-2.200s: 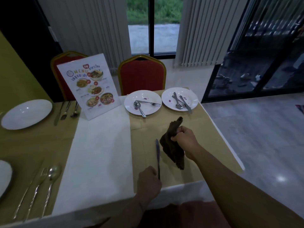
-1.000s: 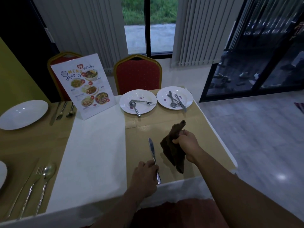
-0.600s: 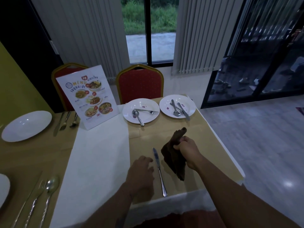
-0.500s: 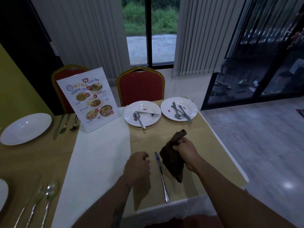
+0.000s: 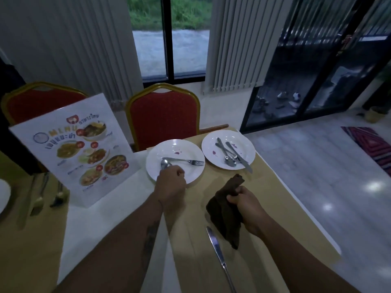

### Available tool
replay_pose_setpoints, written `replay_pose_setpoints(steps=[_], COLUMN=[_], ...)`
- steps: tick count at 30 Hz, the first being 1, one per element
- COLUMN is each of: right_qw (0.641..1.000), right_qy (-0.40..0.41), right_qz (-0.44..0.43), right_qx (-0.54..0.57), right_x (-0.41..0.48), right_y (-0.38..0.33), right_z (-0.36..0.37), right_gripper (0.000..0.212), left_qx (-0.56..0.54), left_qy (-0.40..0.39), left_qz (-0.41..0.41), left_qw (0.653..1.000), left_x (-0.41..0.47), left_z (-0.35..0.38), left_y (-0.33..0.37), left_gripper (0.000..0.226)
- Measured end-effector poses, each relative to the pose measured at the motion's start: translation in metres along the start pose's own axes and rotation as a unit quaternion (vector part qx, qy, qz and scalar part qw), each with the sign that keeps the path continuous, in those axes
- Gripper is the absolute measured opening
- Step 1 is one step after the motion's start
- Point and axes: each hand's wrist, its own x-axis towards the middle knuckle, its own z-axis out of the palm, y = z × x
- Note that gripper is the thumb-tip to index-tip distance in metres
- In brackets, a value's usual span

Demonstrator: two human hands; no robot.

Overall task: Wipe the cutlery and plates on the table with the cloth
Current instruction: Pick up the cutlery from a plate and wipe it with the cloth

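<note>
My right hand [image 5: 246,205] grips a dark brown cloth [image 5: 226,212] above the tan mat. A table knife [image 5: 219,253] lies on the mat near the front edge. My left hand [image 5: 171,185] reaches over the near rim of a stained white plate [image 5: 186,151] and closes on the handle of a spoon [image 5: 165,163]; a fork [image 5: 186,161] lies across the same plate. A second stained plate [image 5: 247,144] to the right carries a knife [image 5: 239,157] and two spoons [image 5: 227,156].
A standing menu card [image 5: 78,149] is left of the plates. Cutlery [image 5: 40,195] and another white plate [image 5: 3,194] lie at the far left. Two red chairs [image 5: 164,116] stand behind the table. The table's right edge borders open floor.
My left hand let go of the table knife, which now lies on the mat, and reached forward to the spoon on the near plate. My right hand kept hold of the cloth.
</note>
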Motion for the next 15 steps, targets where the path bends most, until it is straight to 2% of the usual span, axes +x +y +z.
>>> replay_pose_setpoints(steps=[4,9,15], right_qw=[0.999,0.996,0.995], right_qy=[0.003,-0.002,0.007], right_qz=[0.006,0.023,0.046], right_qx=[0.039,0.087,0.091], right_x=[0.023,0.028,0.020], right_y=[-0.012,-0.022,-0.020], right_z=[0.005,0.006,-0.007], right_gripper=[0.022,0.026,0.026], left_qx=[0.038,0.156,0.278], left_qy=[0.006,-0.054,-0.064], left_qz=[0.031,0.090,0.165], left_qw=[0.999,0.982,0.944], left_x=[0.064,0.109,0.127], left_z=[0.001,0.015,0.016], left_y=[-0.006,-0.021,-0.020], left_gripper=[0.026,0.041,0.029])
